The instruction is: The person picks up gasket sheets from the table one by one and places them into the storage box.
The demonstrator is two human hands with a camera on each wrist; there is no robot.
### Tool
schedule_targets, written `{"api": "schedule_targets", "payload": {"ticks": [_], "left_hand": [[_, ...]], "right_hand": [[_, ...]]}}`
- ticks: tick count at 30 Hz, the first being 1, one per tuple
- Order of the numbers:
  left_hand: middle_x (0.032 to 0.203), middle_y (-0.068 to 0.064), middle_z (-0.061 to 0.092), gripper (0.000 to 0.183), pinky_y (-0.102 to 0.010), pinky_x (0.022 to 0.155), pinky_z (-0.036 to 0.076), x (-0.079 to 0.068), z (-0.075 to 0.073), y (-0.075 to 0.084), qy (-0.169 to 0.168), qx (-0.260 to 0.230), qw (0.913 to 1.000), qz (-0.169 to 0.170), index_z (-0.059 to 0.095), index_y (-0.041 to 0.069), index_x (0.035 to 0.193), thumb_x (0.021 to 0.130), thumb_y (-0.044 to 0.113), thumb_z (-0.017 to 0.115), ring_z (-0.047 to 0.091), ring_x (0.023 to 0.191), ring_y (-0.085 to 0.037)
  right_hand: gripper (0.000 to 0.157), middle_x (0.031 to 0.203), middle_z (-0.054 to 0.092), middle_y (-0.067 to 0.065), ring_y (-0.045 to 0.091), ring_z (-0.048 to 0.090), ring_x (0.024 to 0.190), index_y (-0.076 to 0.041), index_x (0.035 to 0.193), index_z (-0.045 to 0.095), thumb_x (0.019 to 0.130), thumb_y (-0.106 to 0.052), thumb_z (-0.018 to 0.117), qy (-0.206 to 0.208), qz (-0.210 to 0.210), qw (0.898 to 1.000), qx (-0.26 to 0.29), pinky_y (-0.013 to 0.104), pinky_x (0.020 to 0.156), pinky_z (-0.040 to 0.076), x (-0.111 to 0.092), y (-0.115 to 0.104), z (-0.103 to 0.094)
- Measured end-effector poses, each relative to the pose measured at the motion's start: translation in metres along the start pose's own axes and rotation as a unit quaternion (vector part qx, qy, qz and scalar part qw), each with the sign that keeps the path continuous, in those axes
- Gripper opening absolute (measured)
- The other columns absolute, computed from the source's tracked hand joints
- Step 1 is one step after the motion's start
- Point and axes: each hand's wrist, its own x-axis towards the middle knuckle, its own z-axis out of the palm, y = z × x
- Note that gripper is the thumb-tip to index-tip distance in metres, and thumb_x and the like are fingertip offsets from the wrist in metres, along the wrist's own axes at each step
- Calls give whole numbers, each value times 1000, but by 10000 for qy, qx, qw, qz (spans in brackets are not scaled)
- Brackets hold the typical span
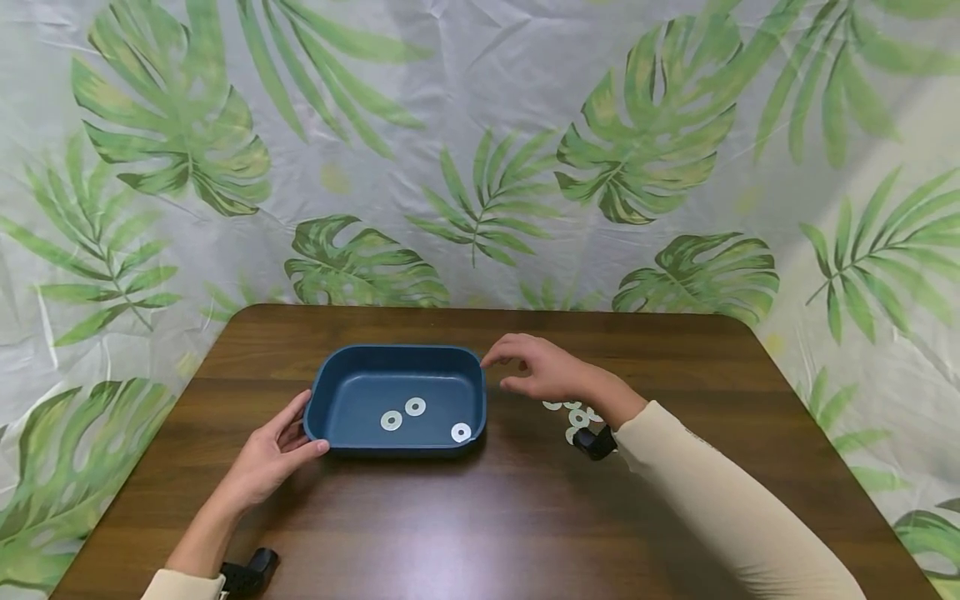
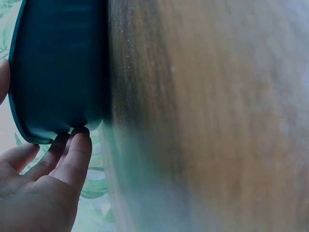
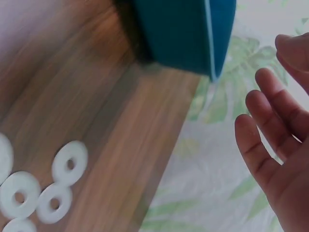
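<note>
Left hand point(image 1: 266, 458), extended low from the near left, meets the left end of the blue tray point(image 1: 397, 361): the thumb lies over the rim at the near corner, the fingers bend against the outer end wall, and this grip pinches the tray between them. In the left wrist view the fingertips press on the wall's outer face.

Right hand point(image 1: 543, 371), reaching in from the near right, hangs beside the tray's right end, palm turned toward the tray. Its grip is spread, fingers loosely bent and holding nothing; in the right wrist view a gap separates fingers from tray.

The tray rests left of centre on the wooden counter point(image 1: 450, 525). Three pale rings point(image 1: 422, 407) lie flat on its floor, two near the middle and one in the near right corner. Loose rings point(image 1: 572, 414) cluster on the wood to the right, partly hidden in the head view by the right forearm and its black wrist device point(image 1: 594, 442). The tray's right wall stands between the two groups. Leaf-patterned cloth point(image 1: 495, 92) hangs beyond the far edge.
</note>
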Motion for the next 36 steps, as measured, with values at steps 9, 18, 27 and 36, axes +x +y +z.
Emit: {"api": "schedule_targets", "payload": {"ticks": [9, 18, 27, 36], "left_hand": [[146, -24, 30, 81, -7, 84, 45, 0, 1, -1, -24, -116, 9999, 56, 17, 11, 147, 85, 22, 66, 46, 113, 7], [146, -24, 30, 80, -6, 84, 44, 0, 1, 0, -3, -65, 10000, 6, 17, 11, 147, 85, 22, 66, 46, 120, -5], [144, -27, 31, 79, -7, 81, 45, 1, 2, -2, -1, -222, 9997, 90, 17, 10, 147, 85, 19, 65, 48, 108, 11], [144, -28, 30, 80, -7, 82, 46, 0, 2, -1, -51, -245, 9996, 89, 16, 10, 147, 85, 19, 65, 48, 107, 12]], "right_hand": [[31, 116, 57, -3, 18, 54, 101, -23, 114, 59, 85, -9, 61, 51, 370, 9993, -9, 39, 75, 51, -51, 27, -2], [32, 115, 58, 0, 20, 56, 101, -23, 114, 59, 85, -10, 63, 143, 760, 9969, -163, 37, 75, 50, -98, 45, -13], [32, 113, 59, 0, 24, 58, 100, -15, 113, 61, 82, -7, 65, 246, 1087, 9936, -208, 40, 76, 51, -135, 60, -9], [33, 111, 61, 1, 22, 57, 101, -10, 113, 61, 80, -7, 67, 294, 1249, 9909, -402, 39, 79, 50, -150, 70, 5]]}}
